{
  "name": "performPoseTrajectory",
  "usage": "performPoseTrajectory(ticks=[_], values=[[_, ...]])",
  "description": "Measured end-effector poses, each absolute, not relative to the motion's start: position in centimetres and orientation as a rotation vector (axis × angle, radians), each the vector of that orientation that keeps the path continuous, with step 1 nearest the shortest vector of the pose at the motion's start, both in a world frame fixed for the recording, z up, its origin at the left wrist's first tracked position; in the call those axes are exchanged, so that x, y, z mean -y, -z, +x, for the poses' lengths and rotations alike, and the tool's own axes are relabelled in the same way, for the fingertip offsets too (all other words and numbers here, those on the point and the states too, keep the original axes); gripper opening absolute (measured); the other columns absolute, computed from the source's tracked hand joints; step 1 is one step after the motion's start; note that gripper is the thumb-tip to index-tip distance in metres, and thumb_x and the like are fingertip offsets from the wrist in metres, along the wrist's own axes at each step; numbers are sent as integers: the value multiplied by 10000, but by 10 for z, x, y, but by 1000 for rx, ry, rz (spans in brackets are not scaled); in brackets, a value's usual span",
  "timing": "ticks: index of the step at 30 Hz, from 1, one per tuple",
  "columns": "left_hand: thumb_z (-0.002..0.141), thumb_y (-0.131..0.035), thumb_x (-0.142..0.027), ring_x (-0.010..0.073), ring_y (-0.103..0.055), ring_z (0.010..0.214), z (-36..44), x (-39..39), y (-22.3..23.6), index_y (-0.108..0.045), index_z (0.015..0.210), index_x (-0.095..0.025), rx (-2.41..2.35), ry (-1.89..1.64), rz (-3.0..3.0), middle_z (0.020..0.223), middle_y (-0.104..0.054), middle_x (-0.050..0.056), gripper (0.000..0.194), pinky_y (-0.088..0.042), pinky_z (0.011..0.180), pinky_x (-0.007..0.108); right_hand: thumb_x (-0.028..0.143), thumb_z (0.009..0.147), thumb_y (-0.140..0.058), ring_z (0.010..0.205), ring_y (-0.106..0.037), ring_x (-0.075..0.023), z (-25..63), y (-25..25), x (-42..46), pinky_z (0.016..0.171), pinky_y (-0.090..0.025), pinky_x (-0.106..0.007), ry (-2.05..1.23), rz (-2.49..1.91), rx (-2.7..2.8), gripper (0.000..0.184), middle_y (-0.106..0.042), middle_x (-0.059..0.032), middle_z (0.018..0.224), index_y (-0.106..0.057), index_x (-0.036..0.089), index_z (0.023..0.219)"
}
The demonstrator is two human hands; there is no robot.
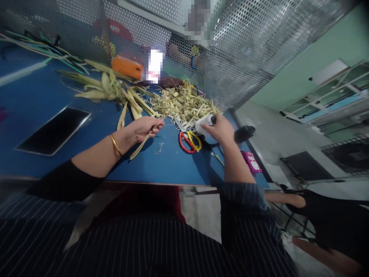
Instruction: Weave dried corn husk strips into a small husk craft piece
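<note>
My left hand (145, 128) is closed round a thin pale leaf strip (141, 145) that slants down over the blue table (161, 163). A gold bangle sits on that wrist. My right hand (220, 130) grips a small white bottle with a dark cap (204, 123) near the table's right edge. Between the hands lie scissors with red and yellow handles (188, 141). Just beyond them is a heap of cut leaf scraps (184, 103).
Long green-yellow leaves (106, 86) lie at the back left, with an orange case (127, 67) behind them. A dark tablet (53, 130) rests at the left. A black cylinder (244, 133) and a pink packet (251, 161) sit at the right edge. A perforated metal screen (245, 46) stands behind.
</note>
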State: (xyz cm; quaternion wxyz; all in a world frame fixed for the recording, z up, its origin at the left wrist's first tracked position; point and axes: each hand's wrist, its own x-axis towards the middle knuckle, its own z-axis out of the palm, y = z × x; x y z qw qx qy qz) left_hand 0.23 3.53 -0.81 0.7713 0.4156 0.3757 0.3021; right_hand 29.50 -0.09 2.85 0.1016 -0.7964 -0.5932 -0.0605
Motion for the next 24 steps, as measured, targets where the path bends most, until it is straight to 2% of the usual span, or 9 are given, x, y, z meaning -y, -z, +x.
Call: performPoseTrajectory(ticks=[3,7,14,17,20,22,24], values=[[930,-485,-108,2,-289,351,1,-34,0,-550,646,-100,-876,-699,935,551,-411,-32,291,-197,295,130,464,694,-722,995,-607,-291,329,-45,2,871,-486,-419,128,-2236,1929,696,-603,-126,1158,-527,248,1326],[931,-482,-99,2,-280,343,1,-33,-4,-552,639,-102,-901,-685,928,529,-401,-36,300,-195,290,122,231,627,-765,983,-593,-265,372,-63,4,886,-480,-388,94,-2198,2168,748,-550,-144,1198,-537,230,1339],[912,-512,-101,-2,-298,342,-3,-39,3,-568,656,-97,-809,-644,873,559,-413,-31,262,-221,289,112,117,643,-638,1041,-605,-273,417,-40,7,899,-496,-381,50,-2246,2241,688,-542,-150,1262,-554,205,1321],[903,-517,-99,1,-308,350,-5,-42,4,-562,654,-100,-776,-645,865,566,-413,-30,253,-222,289,112,154,645,-639,1131,-588,-296,427,-28,9,965,-481,-398,2,-2296,2170,740,-534,-163,1317,-502,173,1371],[892,-538,-102,1,-311,355,-6,-43,3,-553,646,-103,-767,-660,879,565,-418,-31,247,-226,295,108,359,682,-700,1249,-506,-372,411,-26,19,1016,-438,-470,161,-2306,2017,774,-487,-224,1383,-479,116,1382],[887,-546,-99,-1,-302,351,-5,-42,2,-549,641,-103,-770,-669,880,560,-415,-34,245,-223,297,109,431,790,-606,1250,-504,-351,380,-25,29,1028,-417,-468,362,-2126,1942,629,-525,-213,1347,-518,124,1332],[885,-539,-90,-1,-300,346,-4,-41,0,-548,640,-101,-777,-676,874,556,-415,-33,245,-218,299,112,438,890,-481,1080,-600,-276,337,-18,40,958,-453,-396,336,-1988,1945,435,-645,-157,1137,-592,141,1188]])
